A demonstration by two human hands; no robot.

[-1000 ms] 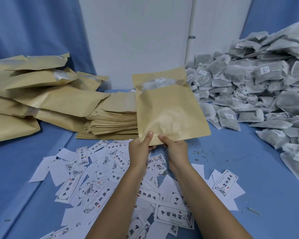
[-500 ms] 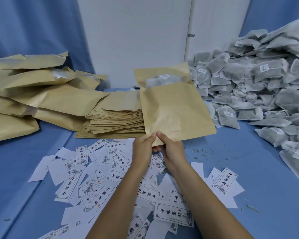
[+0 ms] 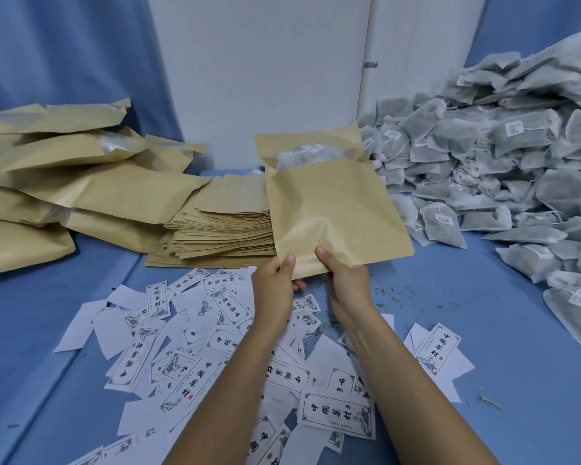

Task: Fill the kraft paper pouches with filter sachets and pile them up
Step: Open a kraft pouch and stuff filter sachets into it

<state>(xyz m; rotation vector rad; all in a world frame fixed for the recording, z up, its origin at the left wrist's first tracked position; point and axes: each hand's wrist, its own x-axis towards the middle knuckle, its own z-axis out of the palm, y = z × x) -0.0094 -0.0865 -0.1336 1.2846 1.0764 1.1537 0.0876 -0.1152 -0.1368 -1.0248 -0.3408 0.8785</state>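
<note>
Nearest you, printed paper labels [image 3: 336, 416] lie scattered over the blue table [image 3: 503, 347], with some leaf crumbs [image 3: 393, 293] just past them on the right.

Above the labels, your left hand [image 3: 272, 290] and right hand [image 3: 348, 285] both pinch the bottom edge of one kraft pouch [image 3: 332, 209]. Each thumb lies on the near face and the fingers are curled behind, clamped on the paper. The pouch stands upright off the table, leaning a little to the right.

Over the last second your hands slid together along that edge and have now spread apart again, while the pouch barely shifted. That looks like a shake to settle the contents, so this pouch seems close to ready for the pile.

Its top is open, and a grey filter sachet [image 3: 307, 154] with a white tag shows inside. How many sachets it holds cannot be told.

Behind the pouch on the left sits a stack of flat empty pouches [image 3: 222, 229]. Farther left lies the pile of bulging filled pouches [image 3: 81, 196], and the one in your hands likely goes there. At the far right rises the heap of loose filter sachets [image 3: 500, 156].
</note>
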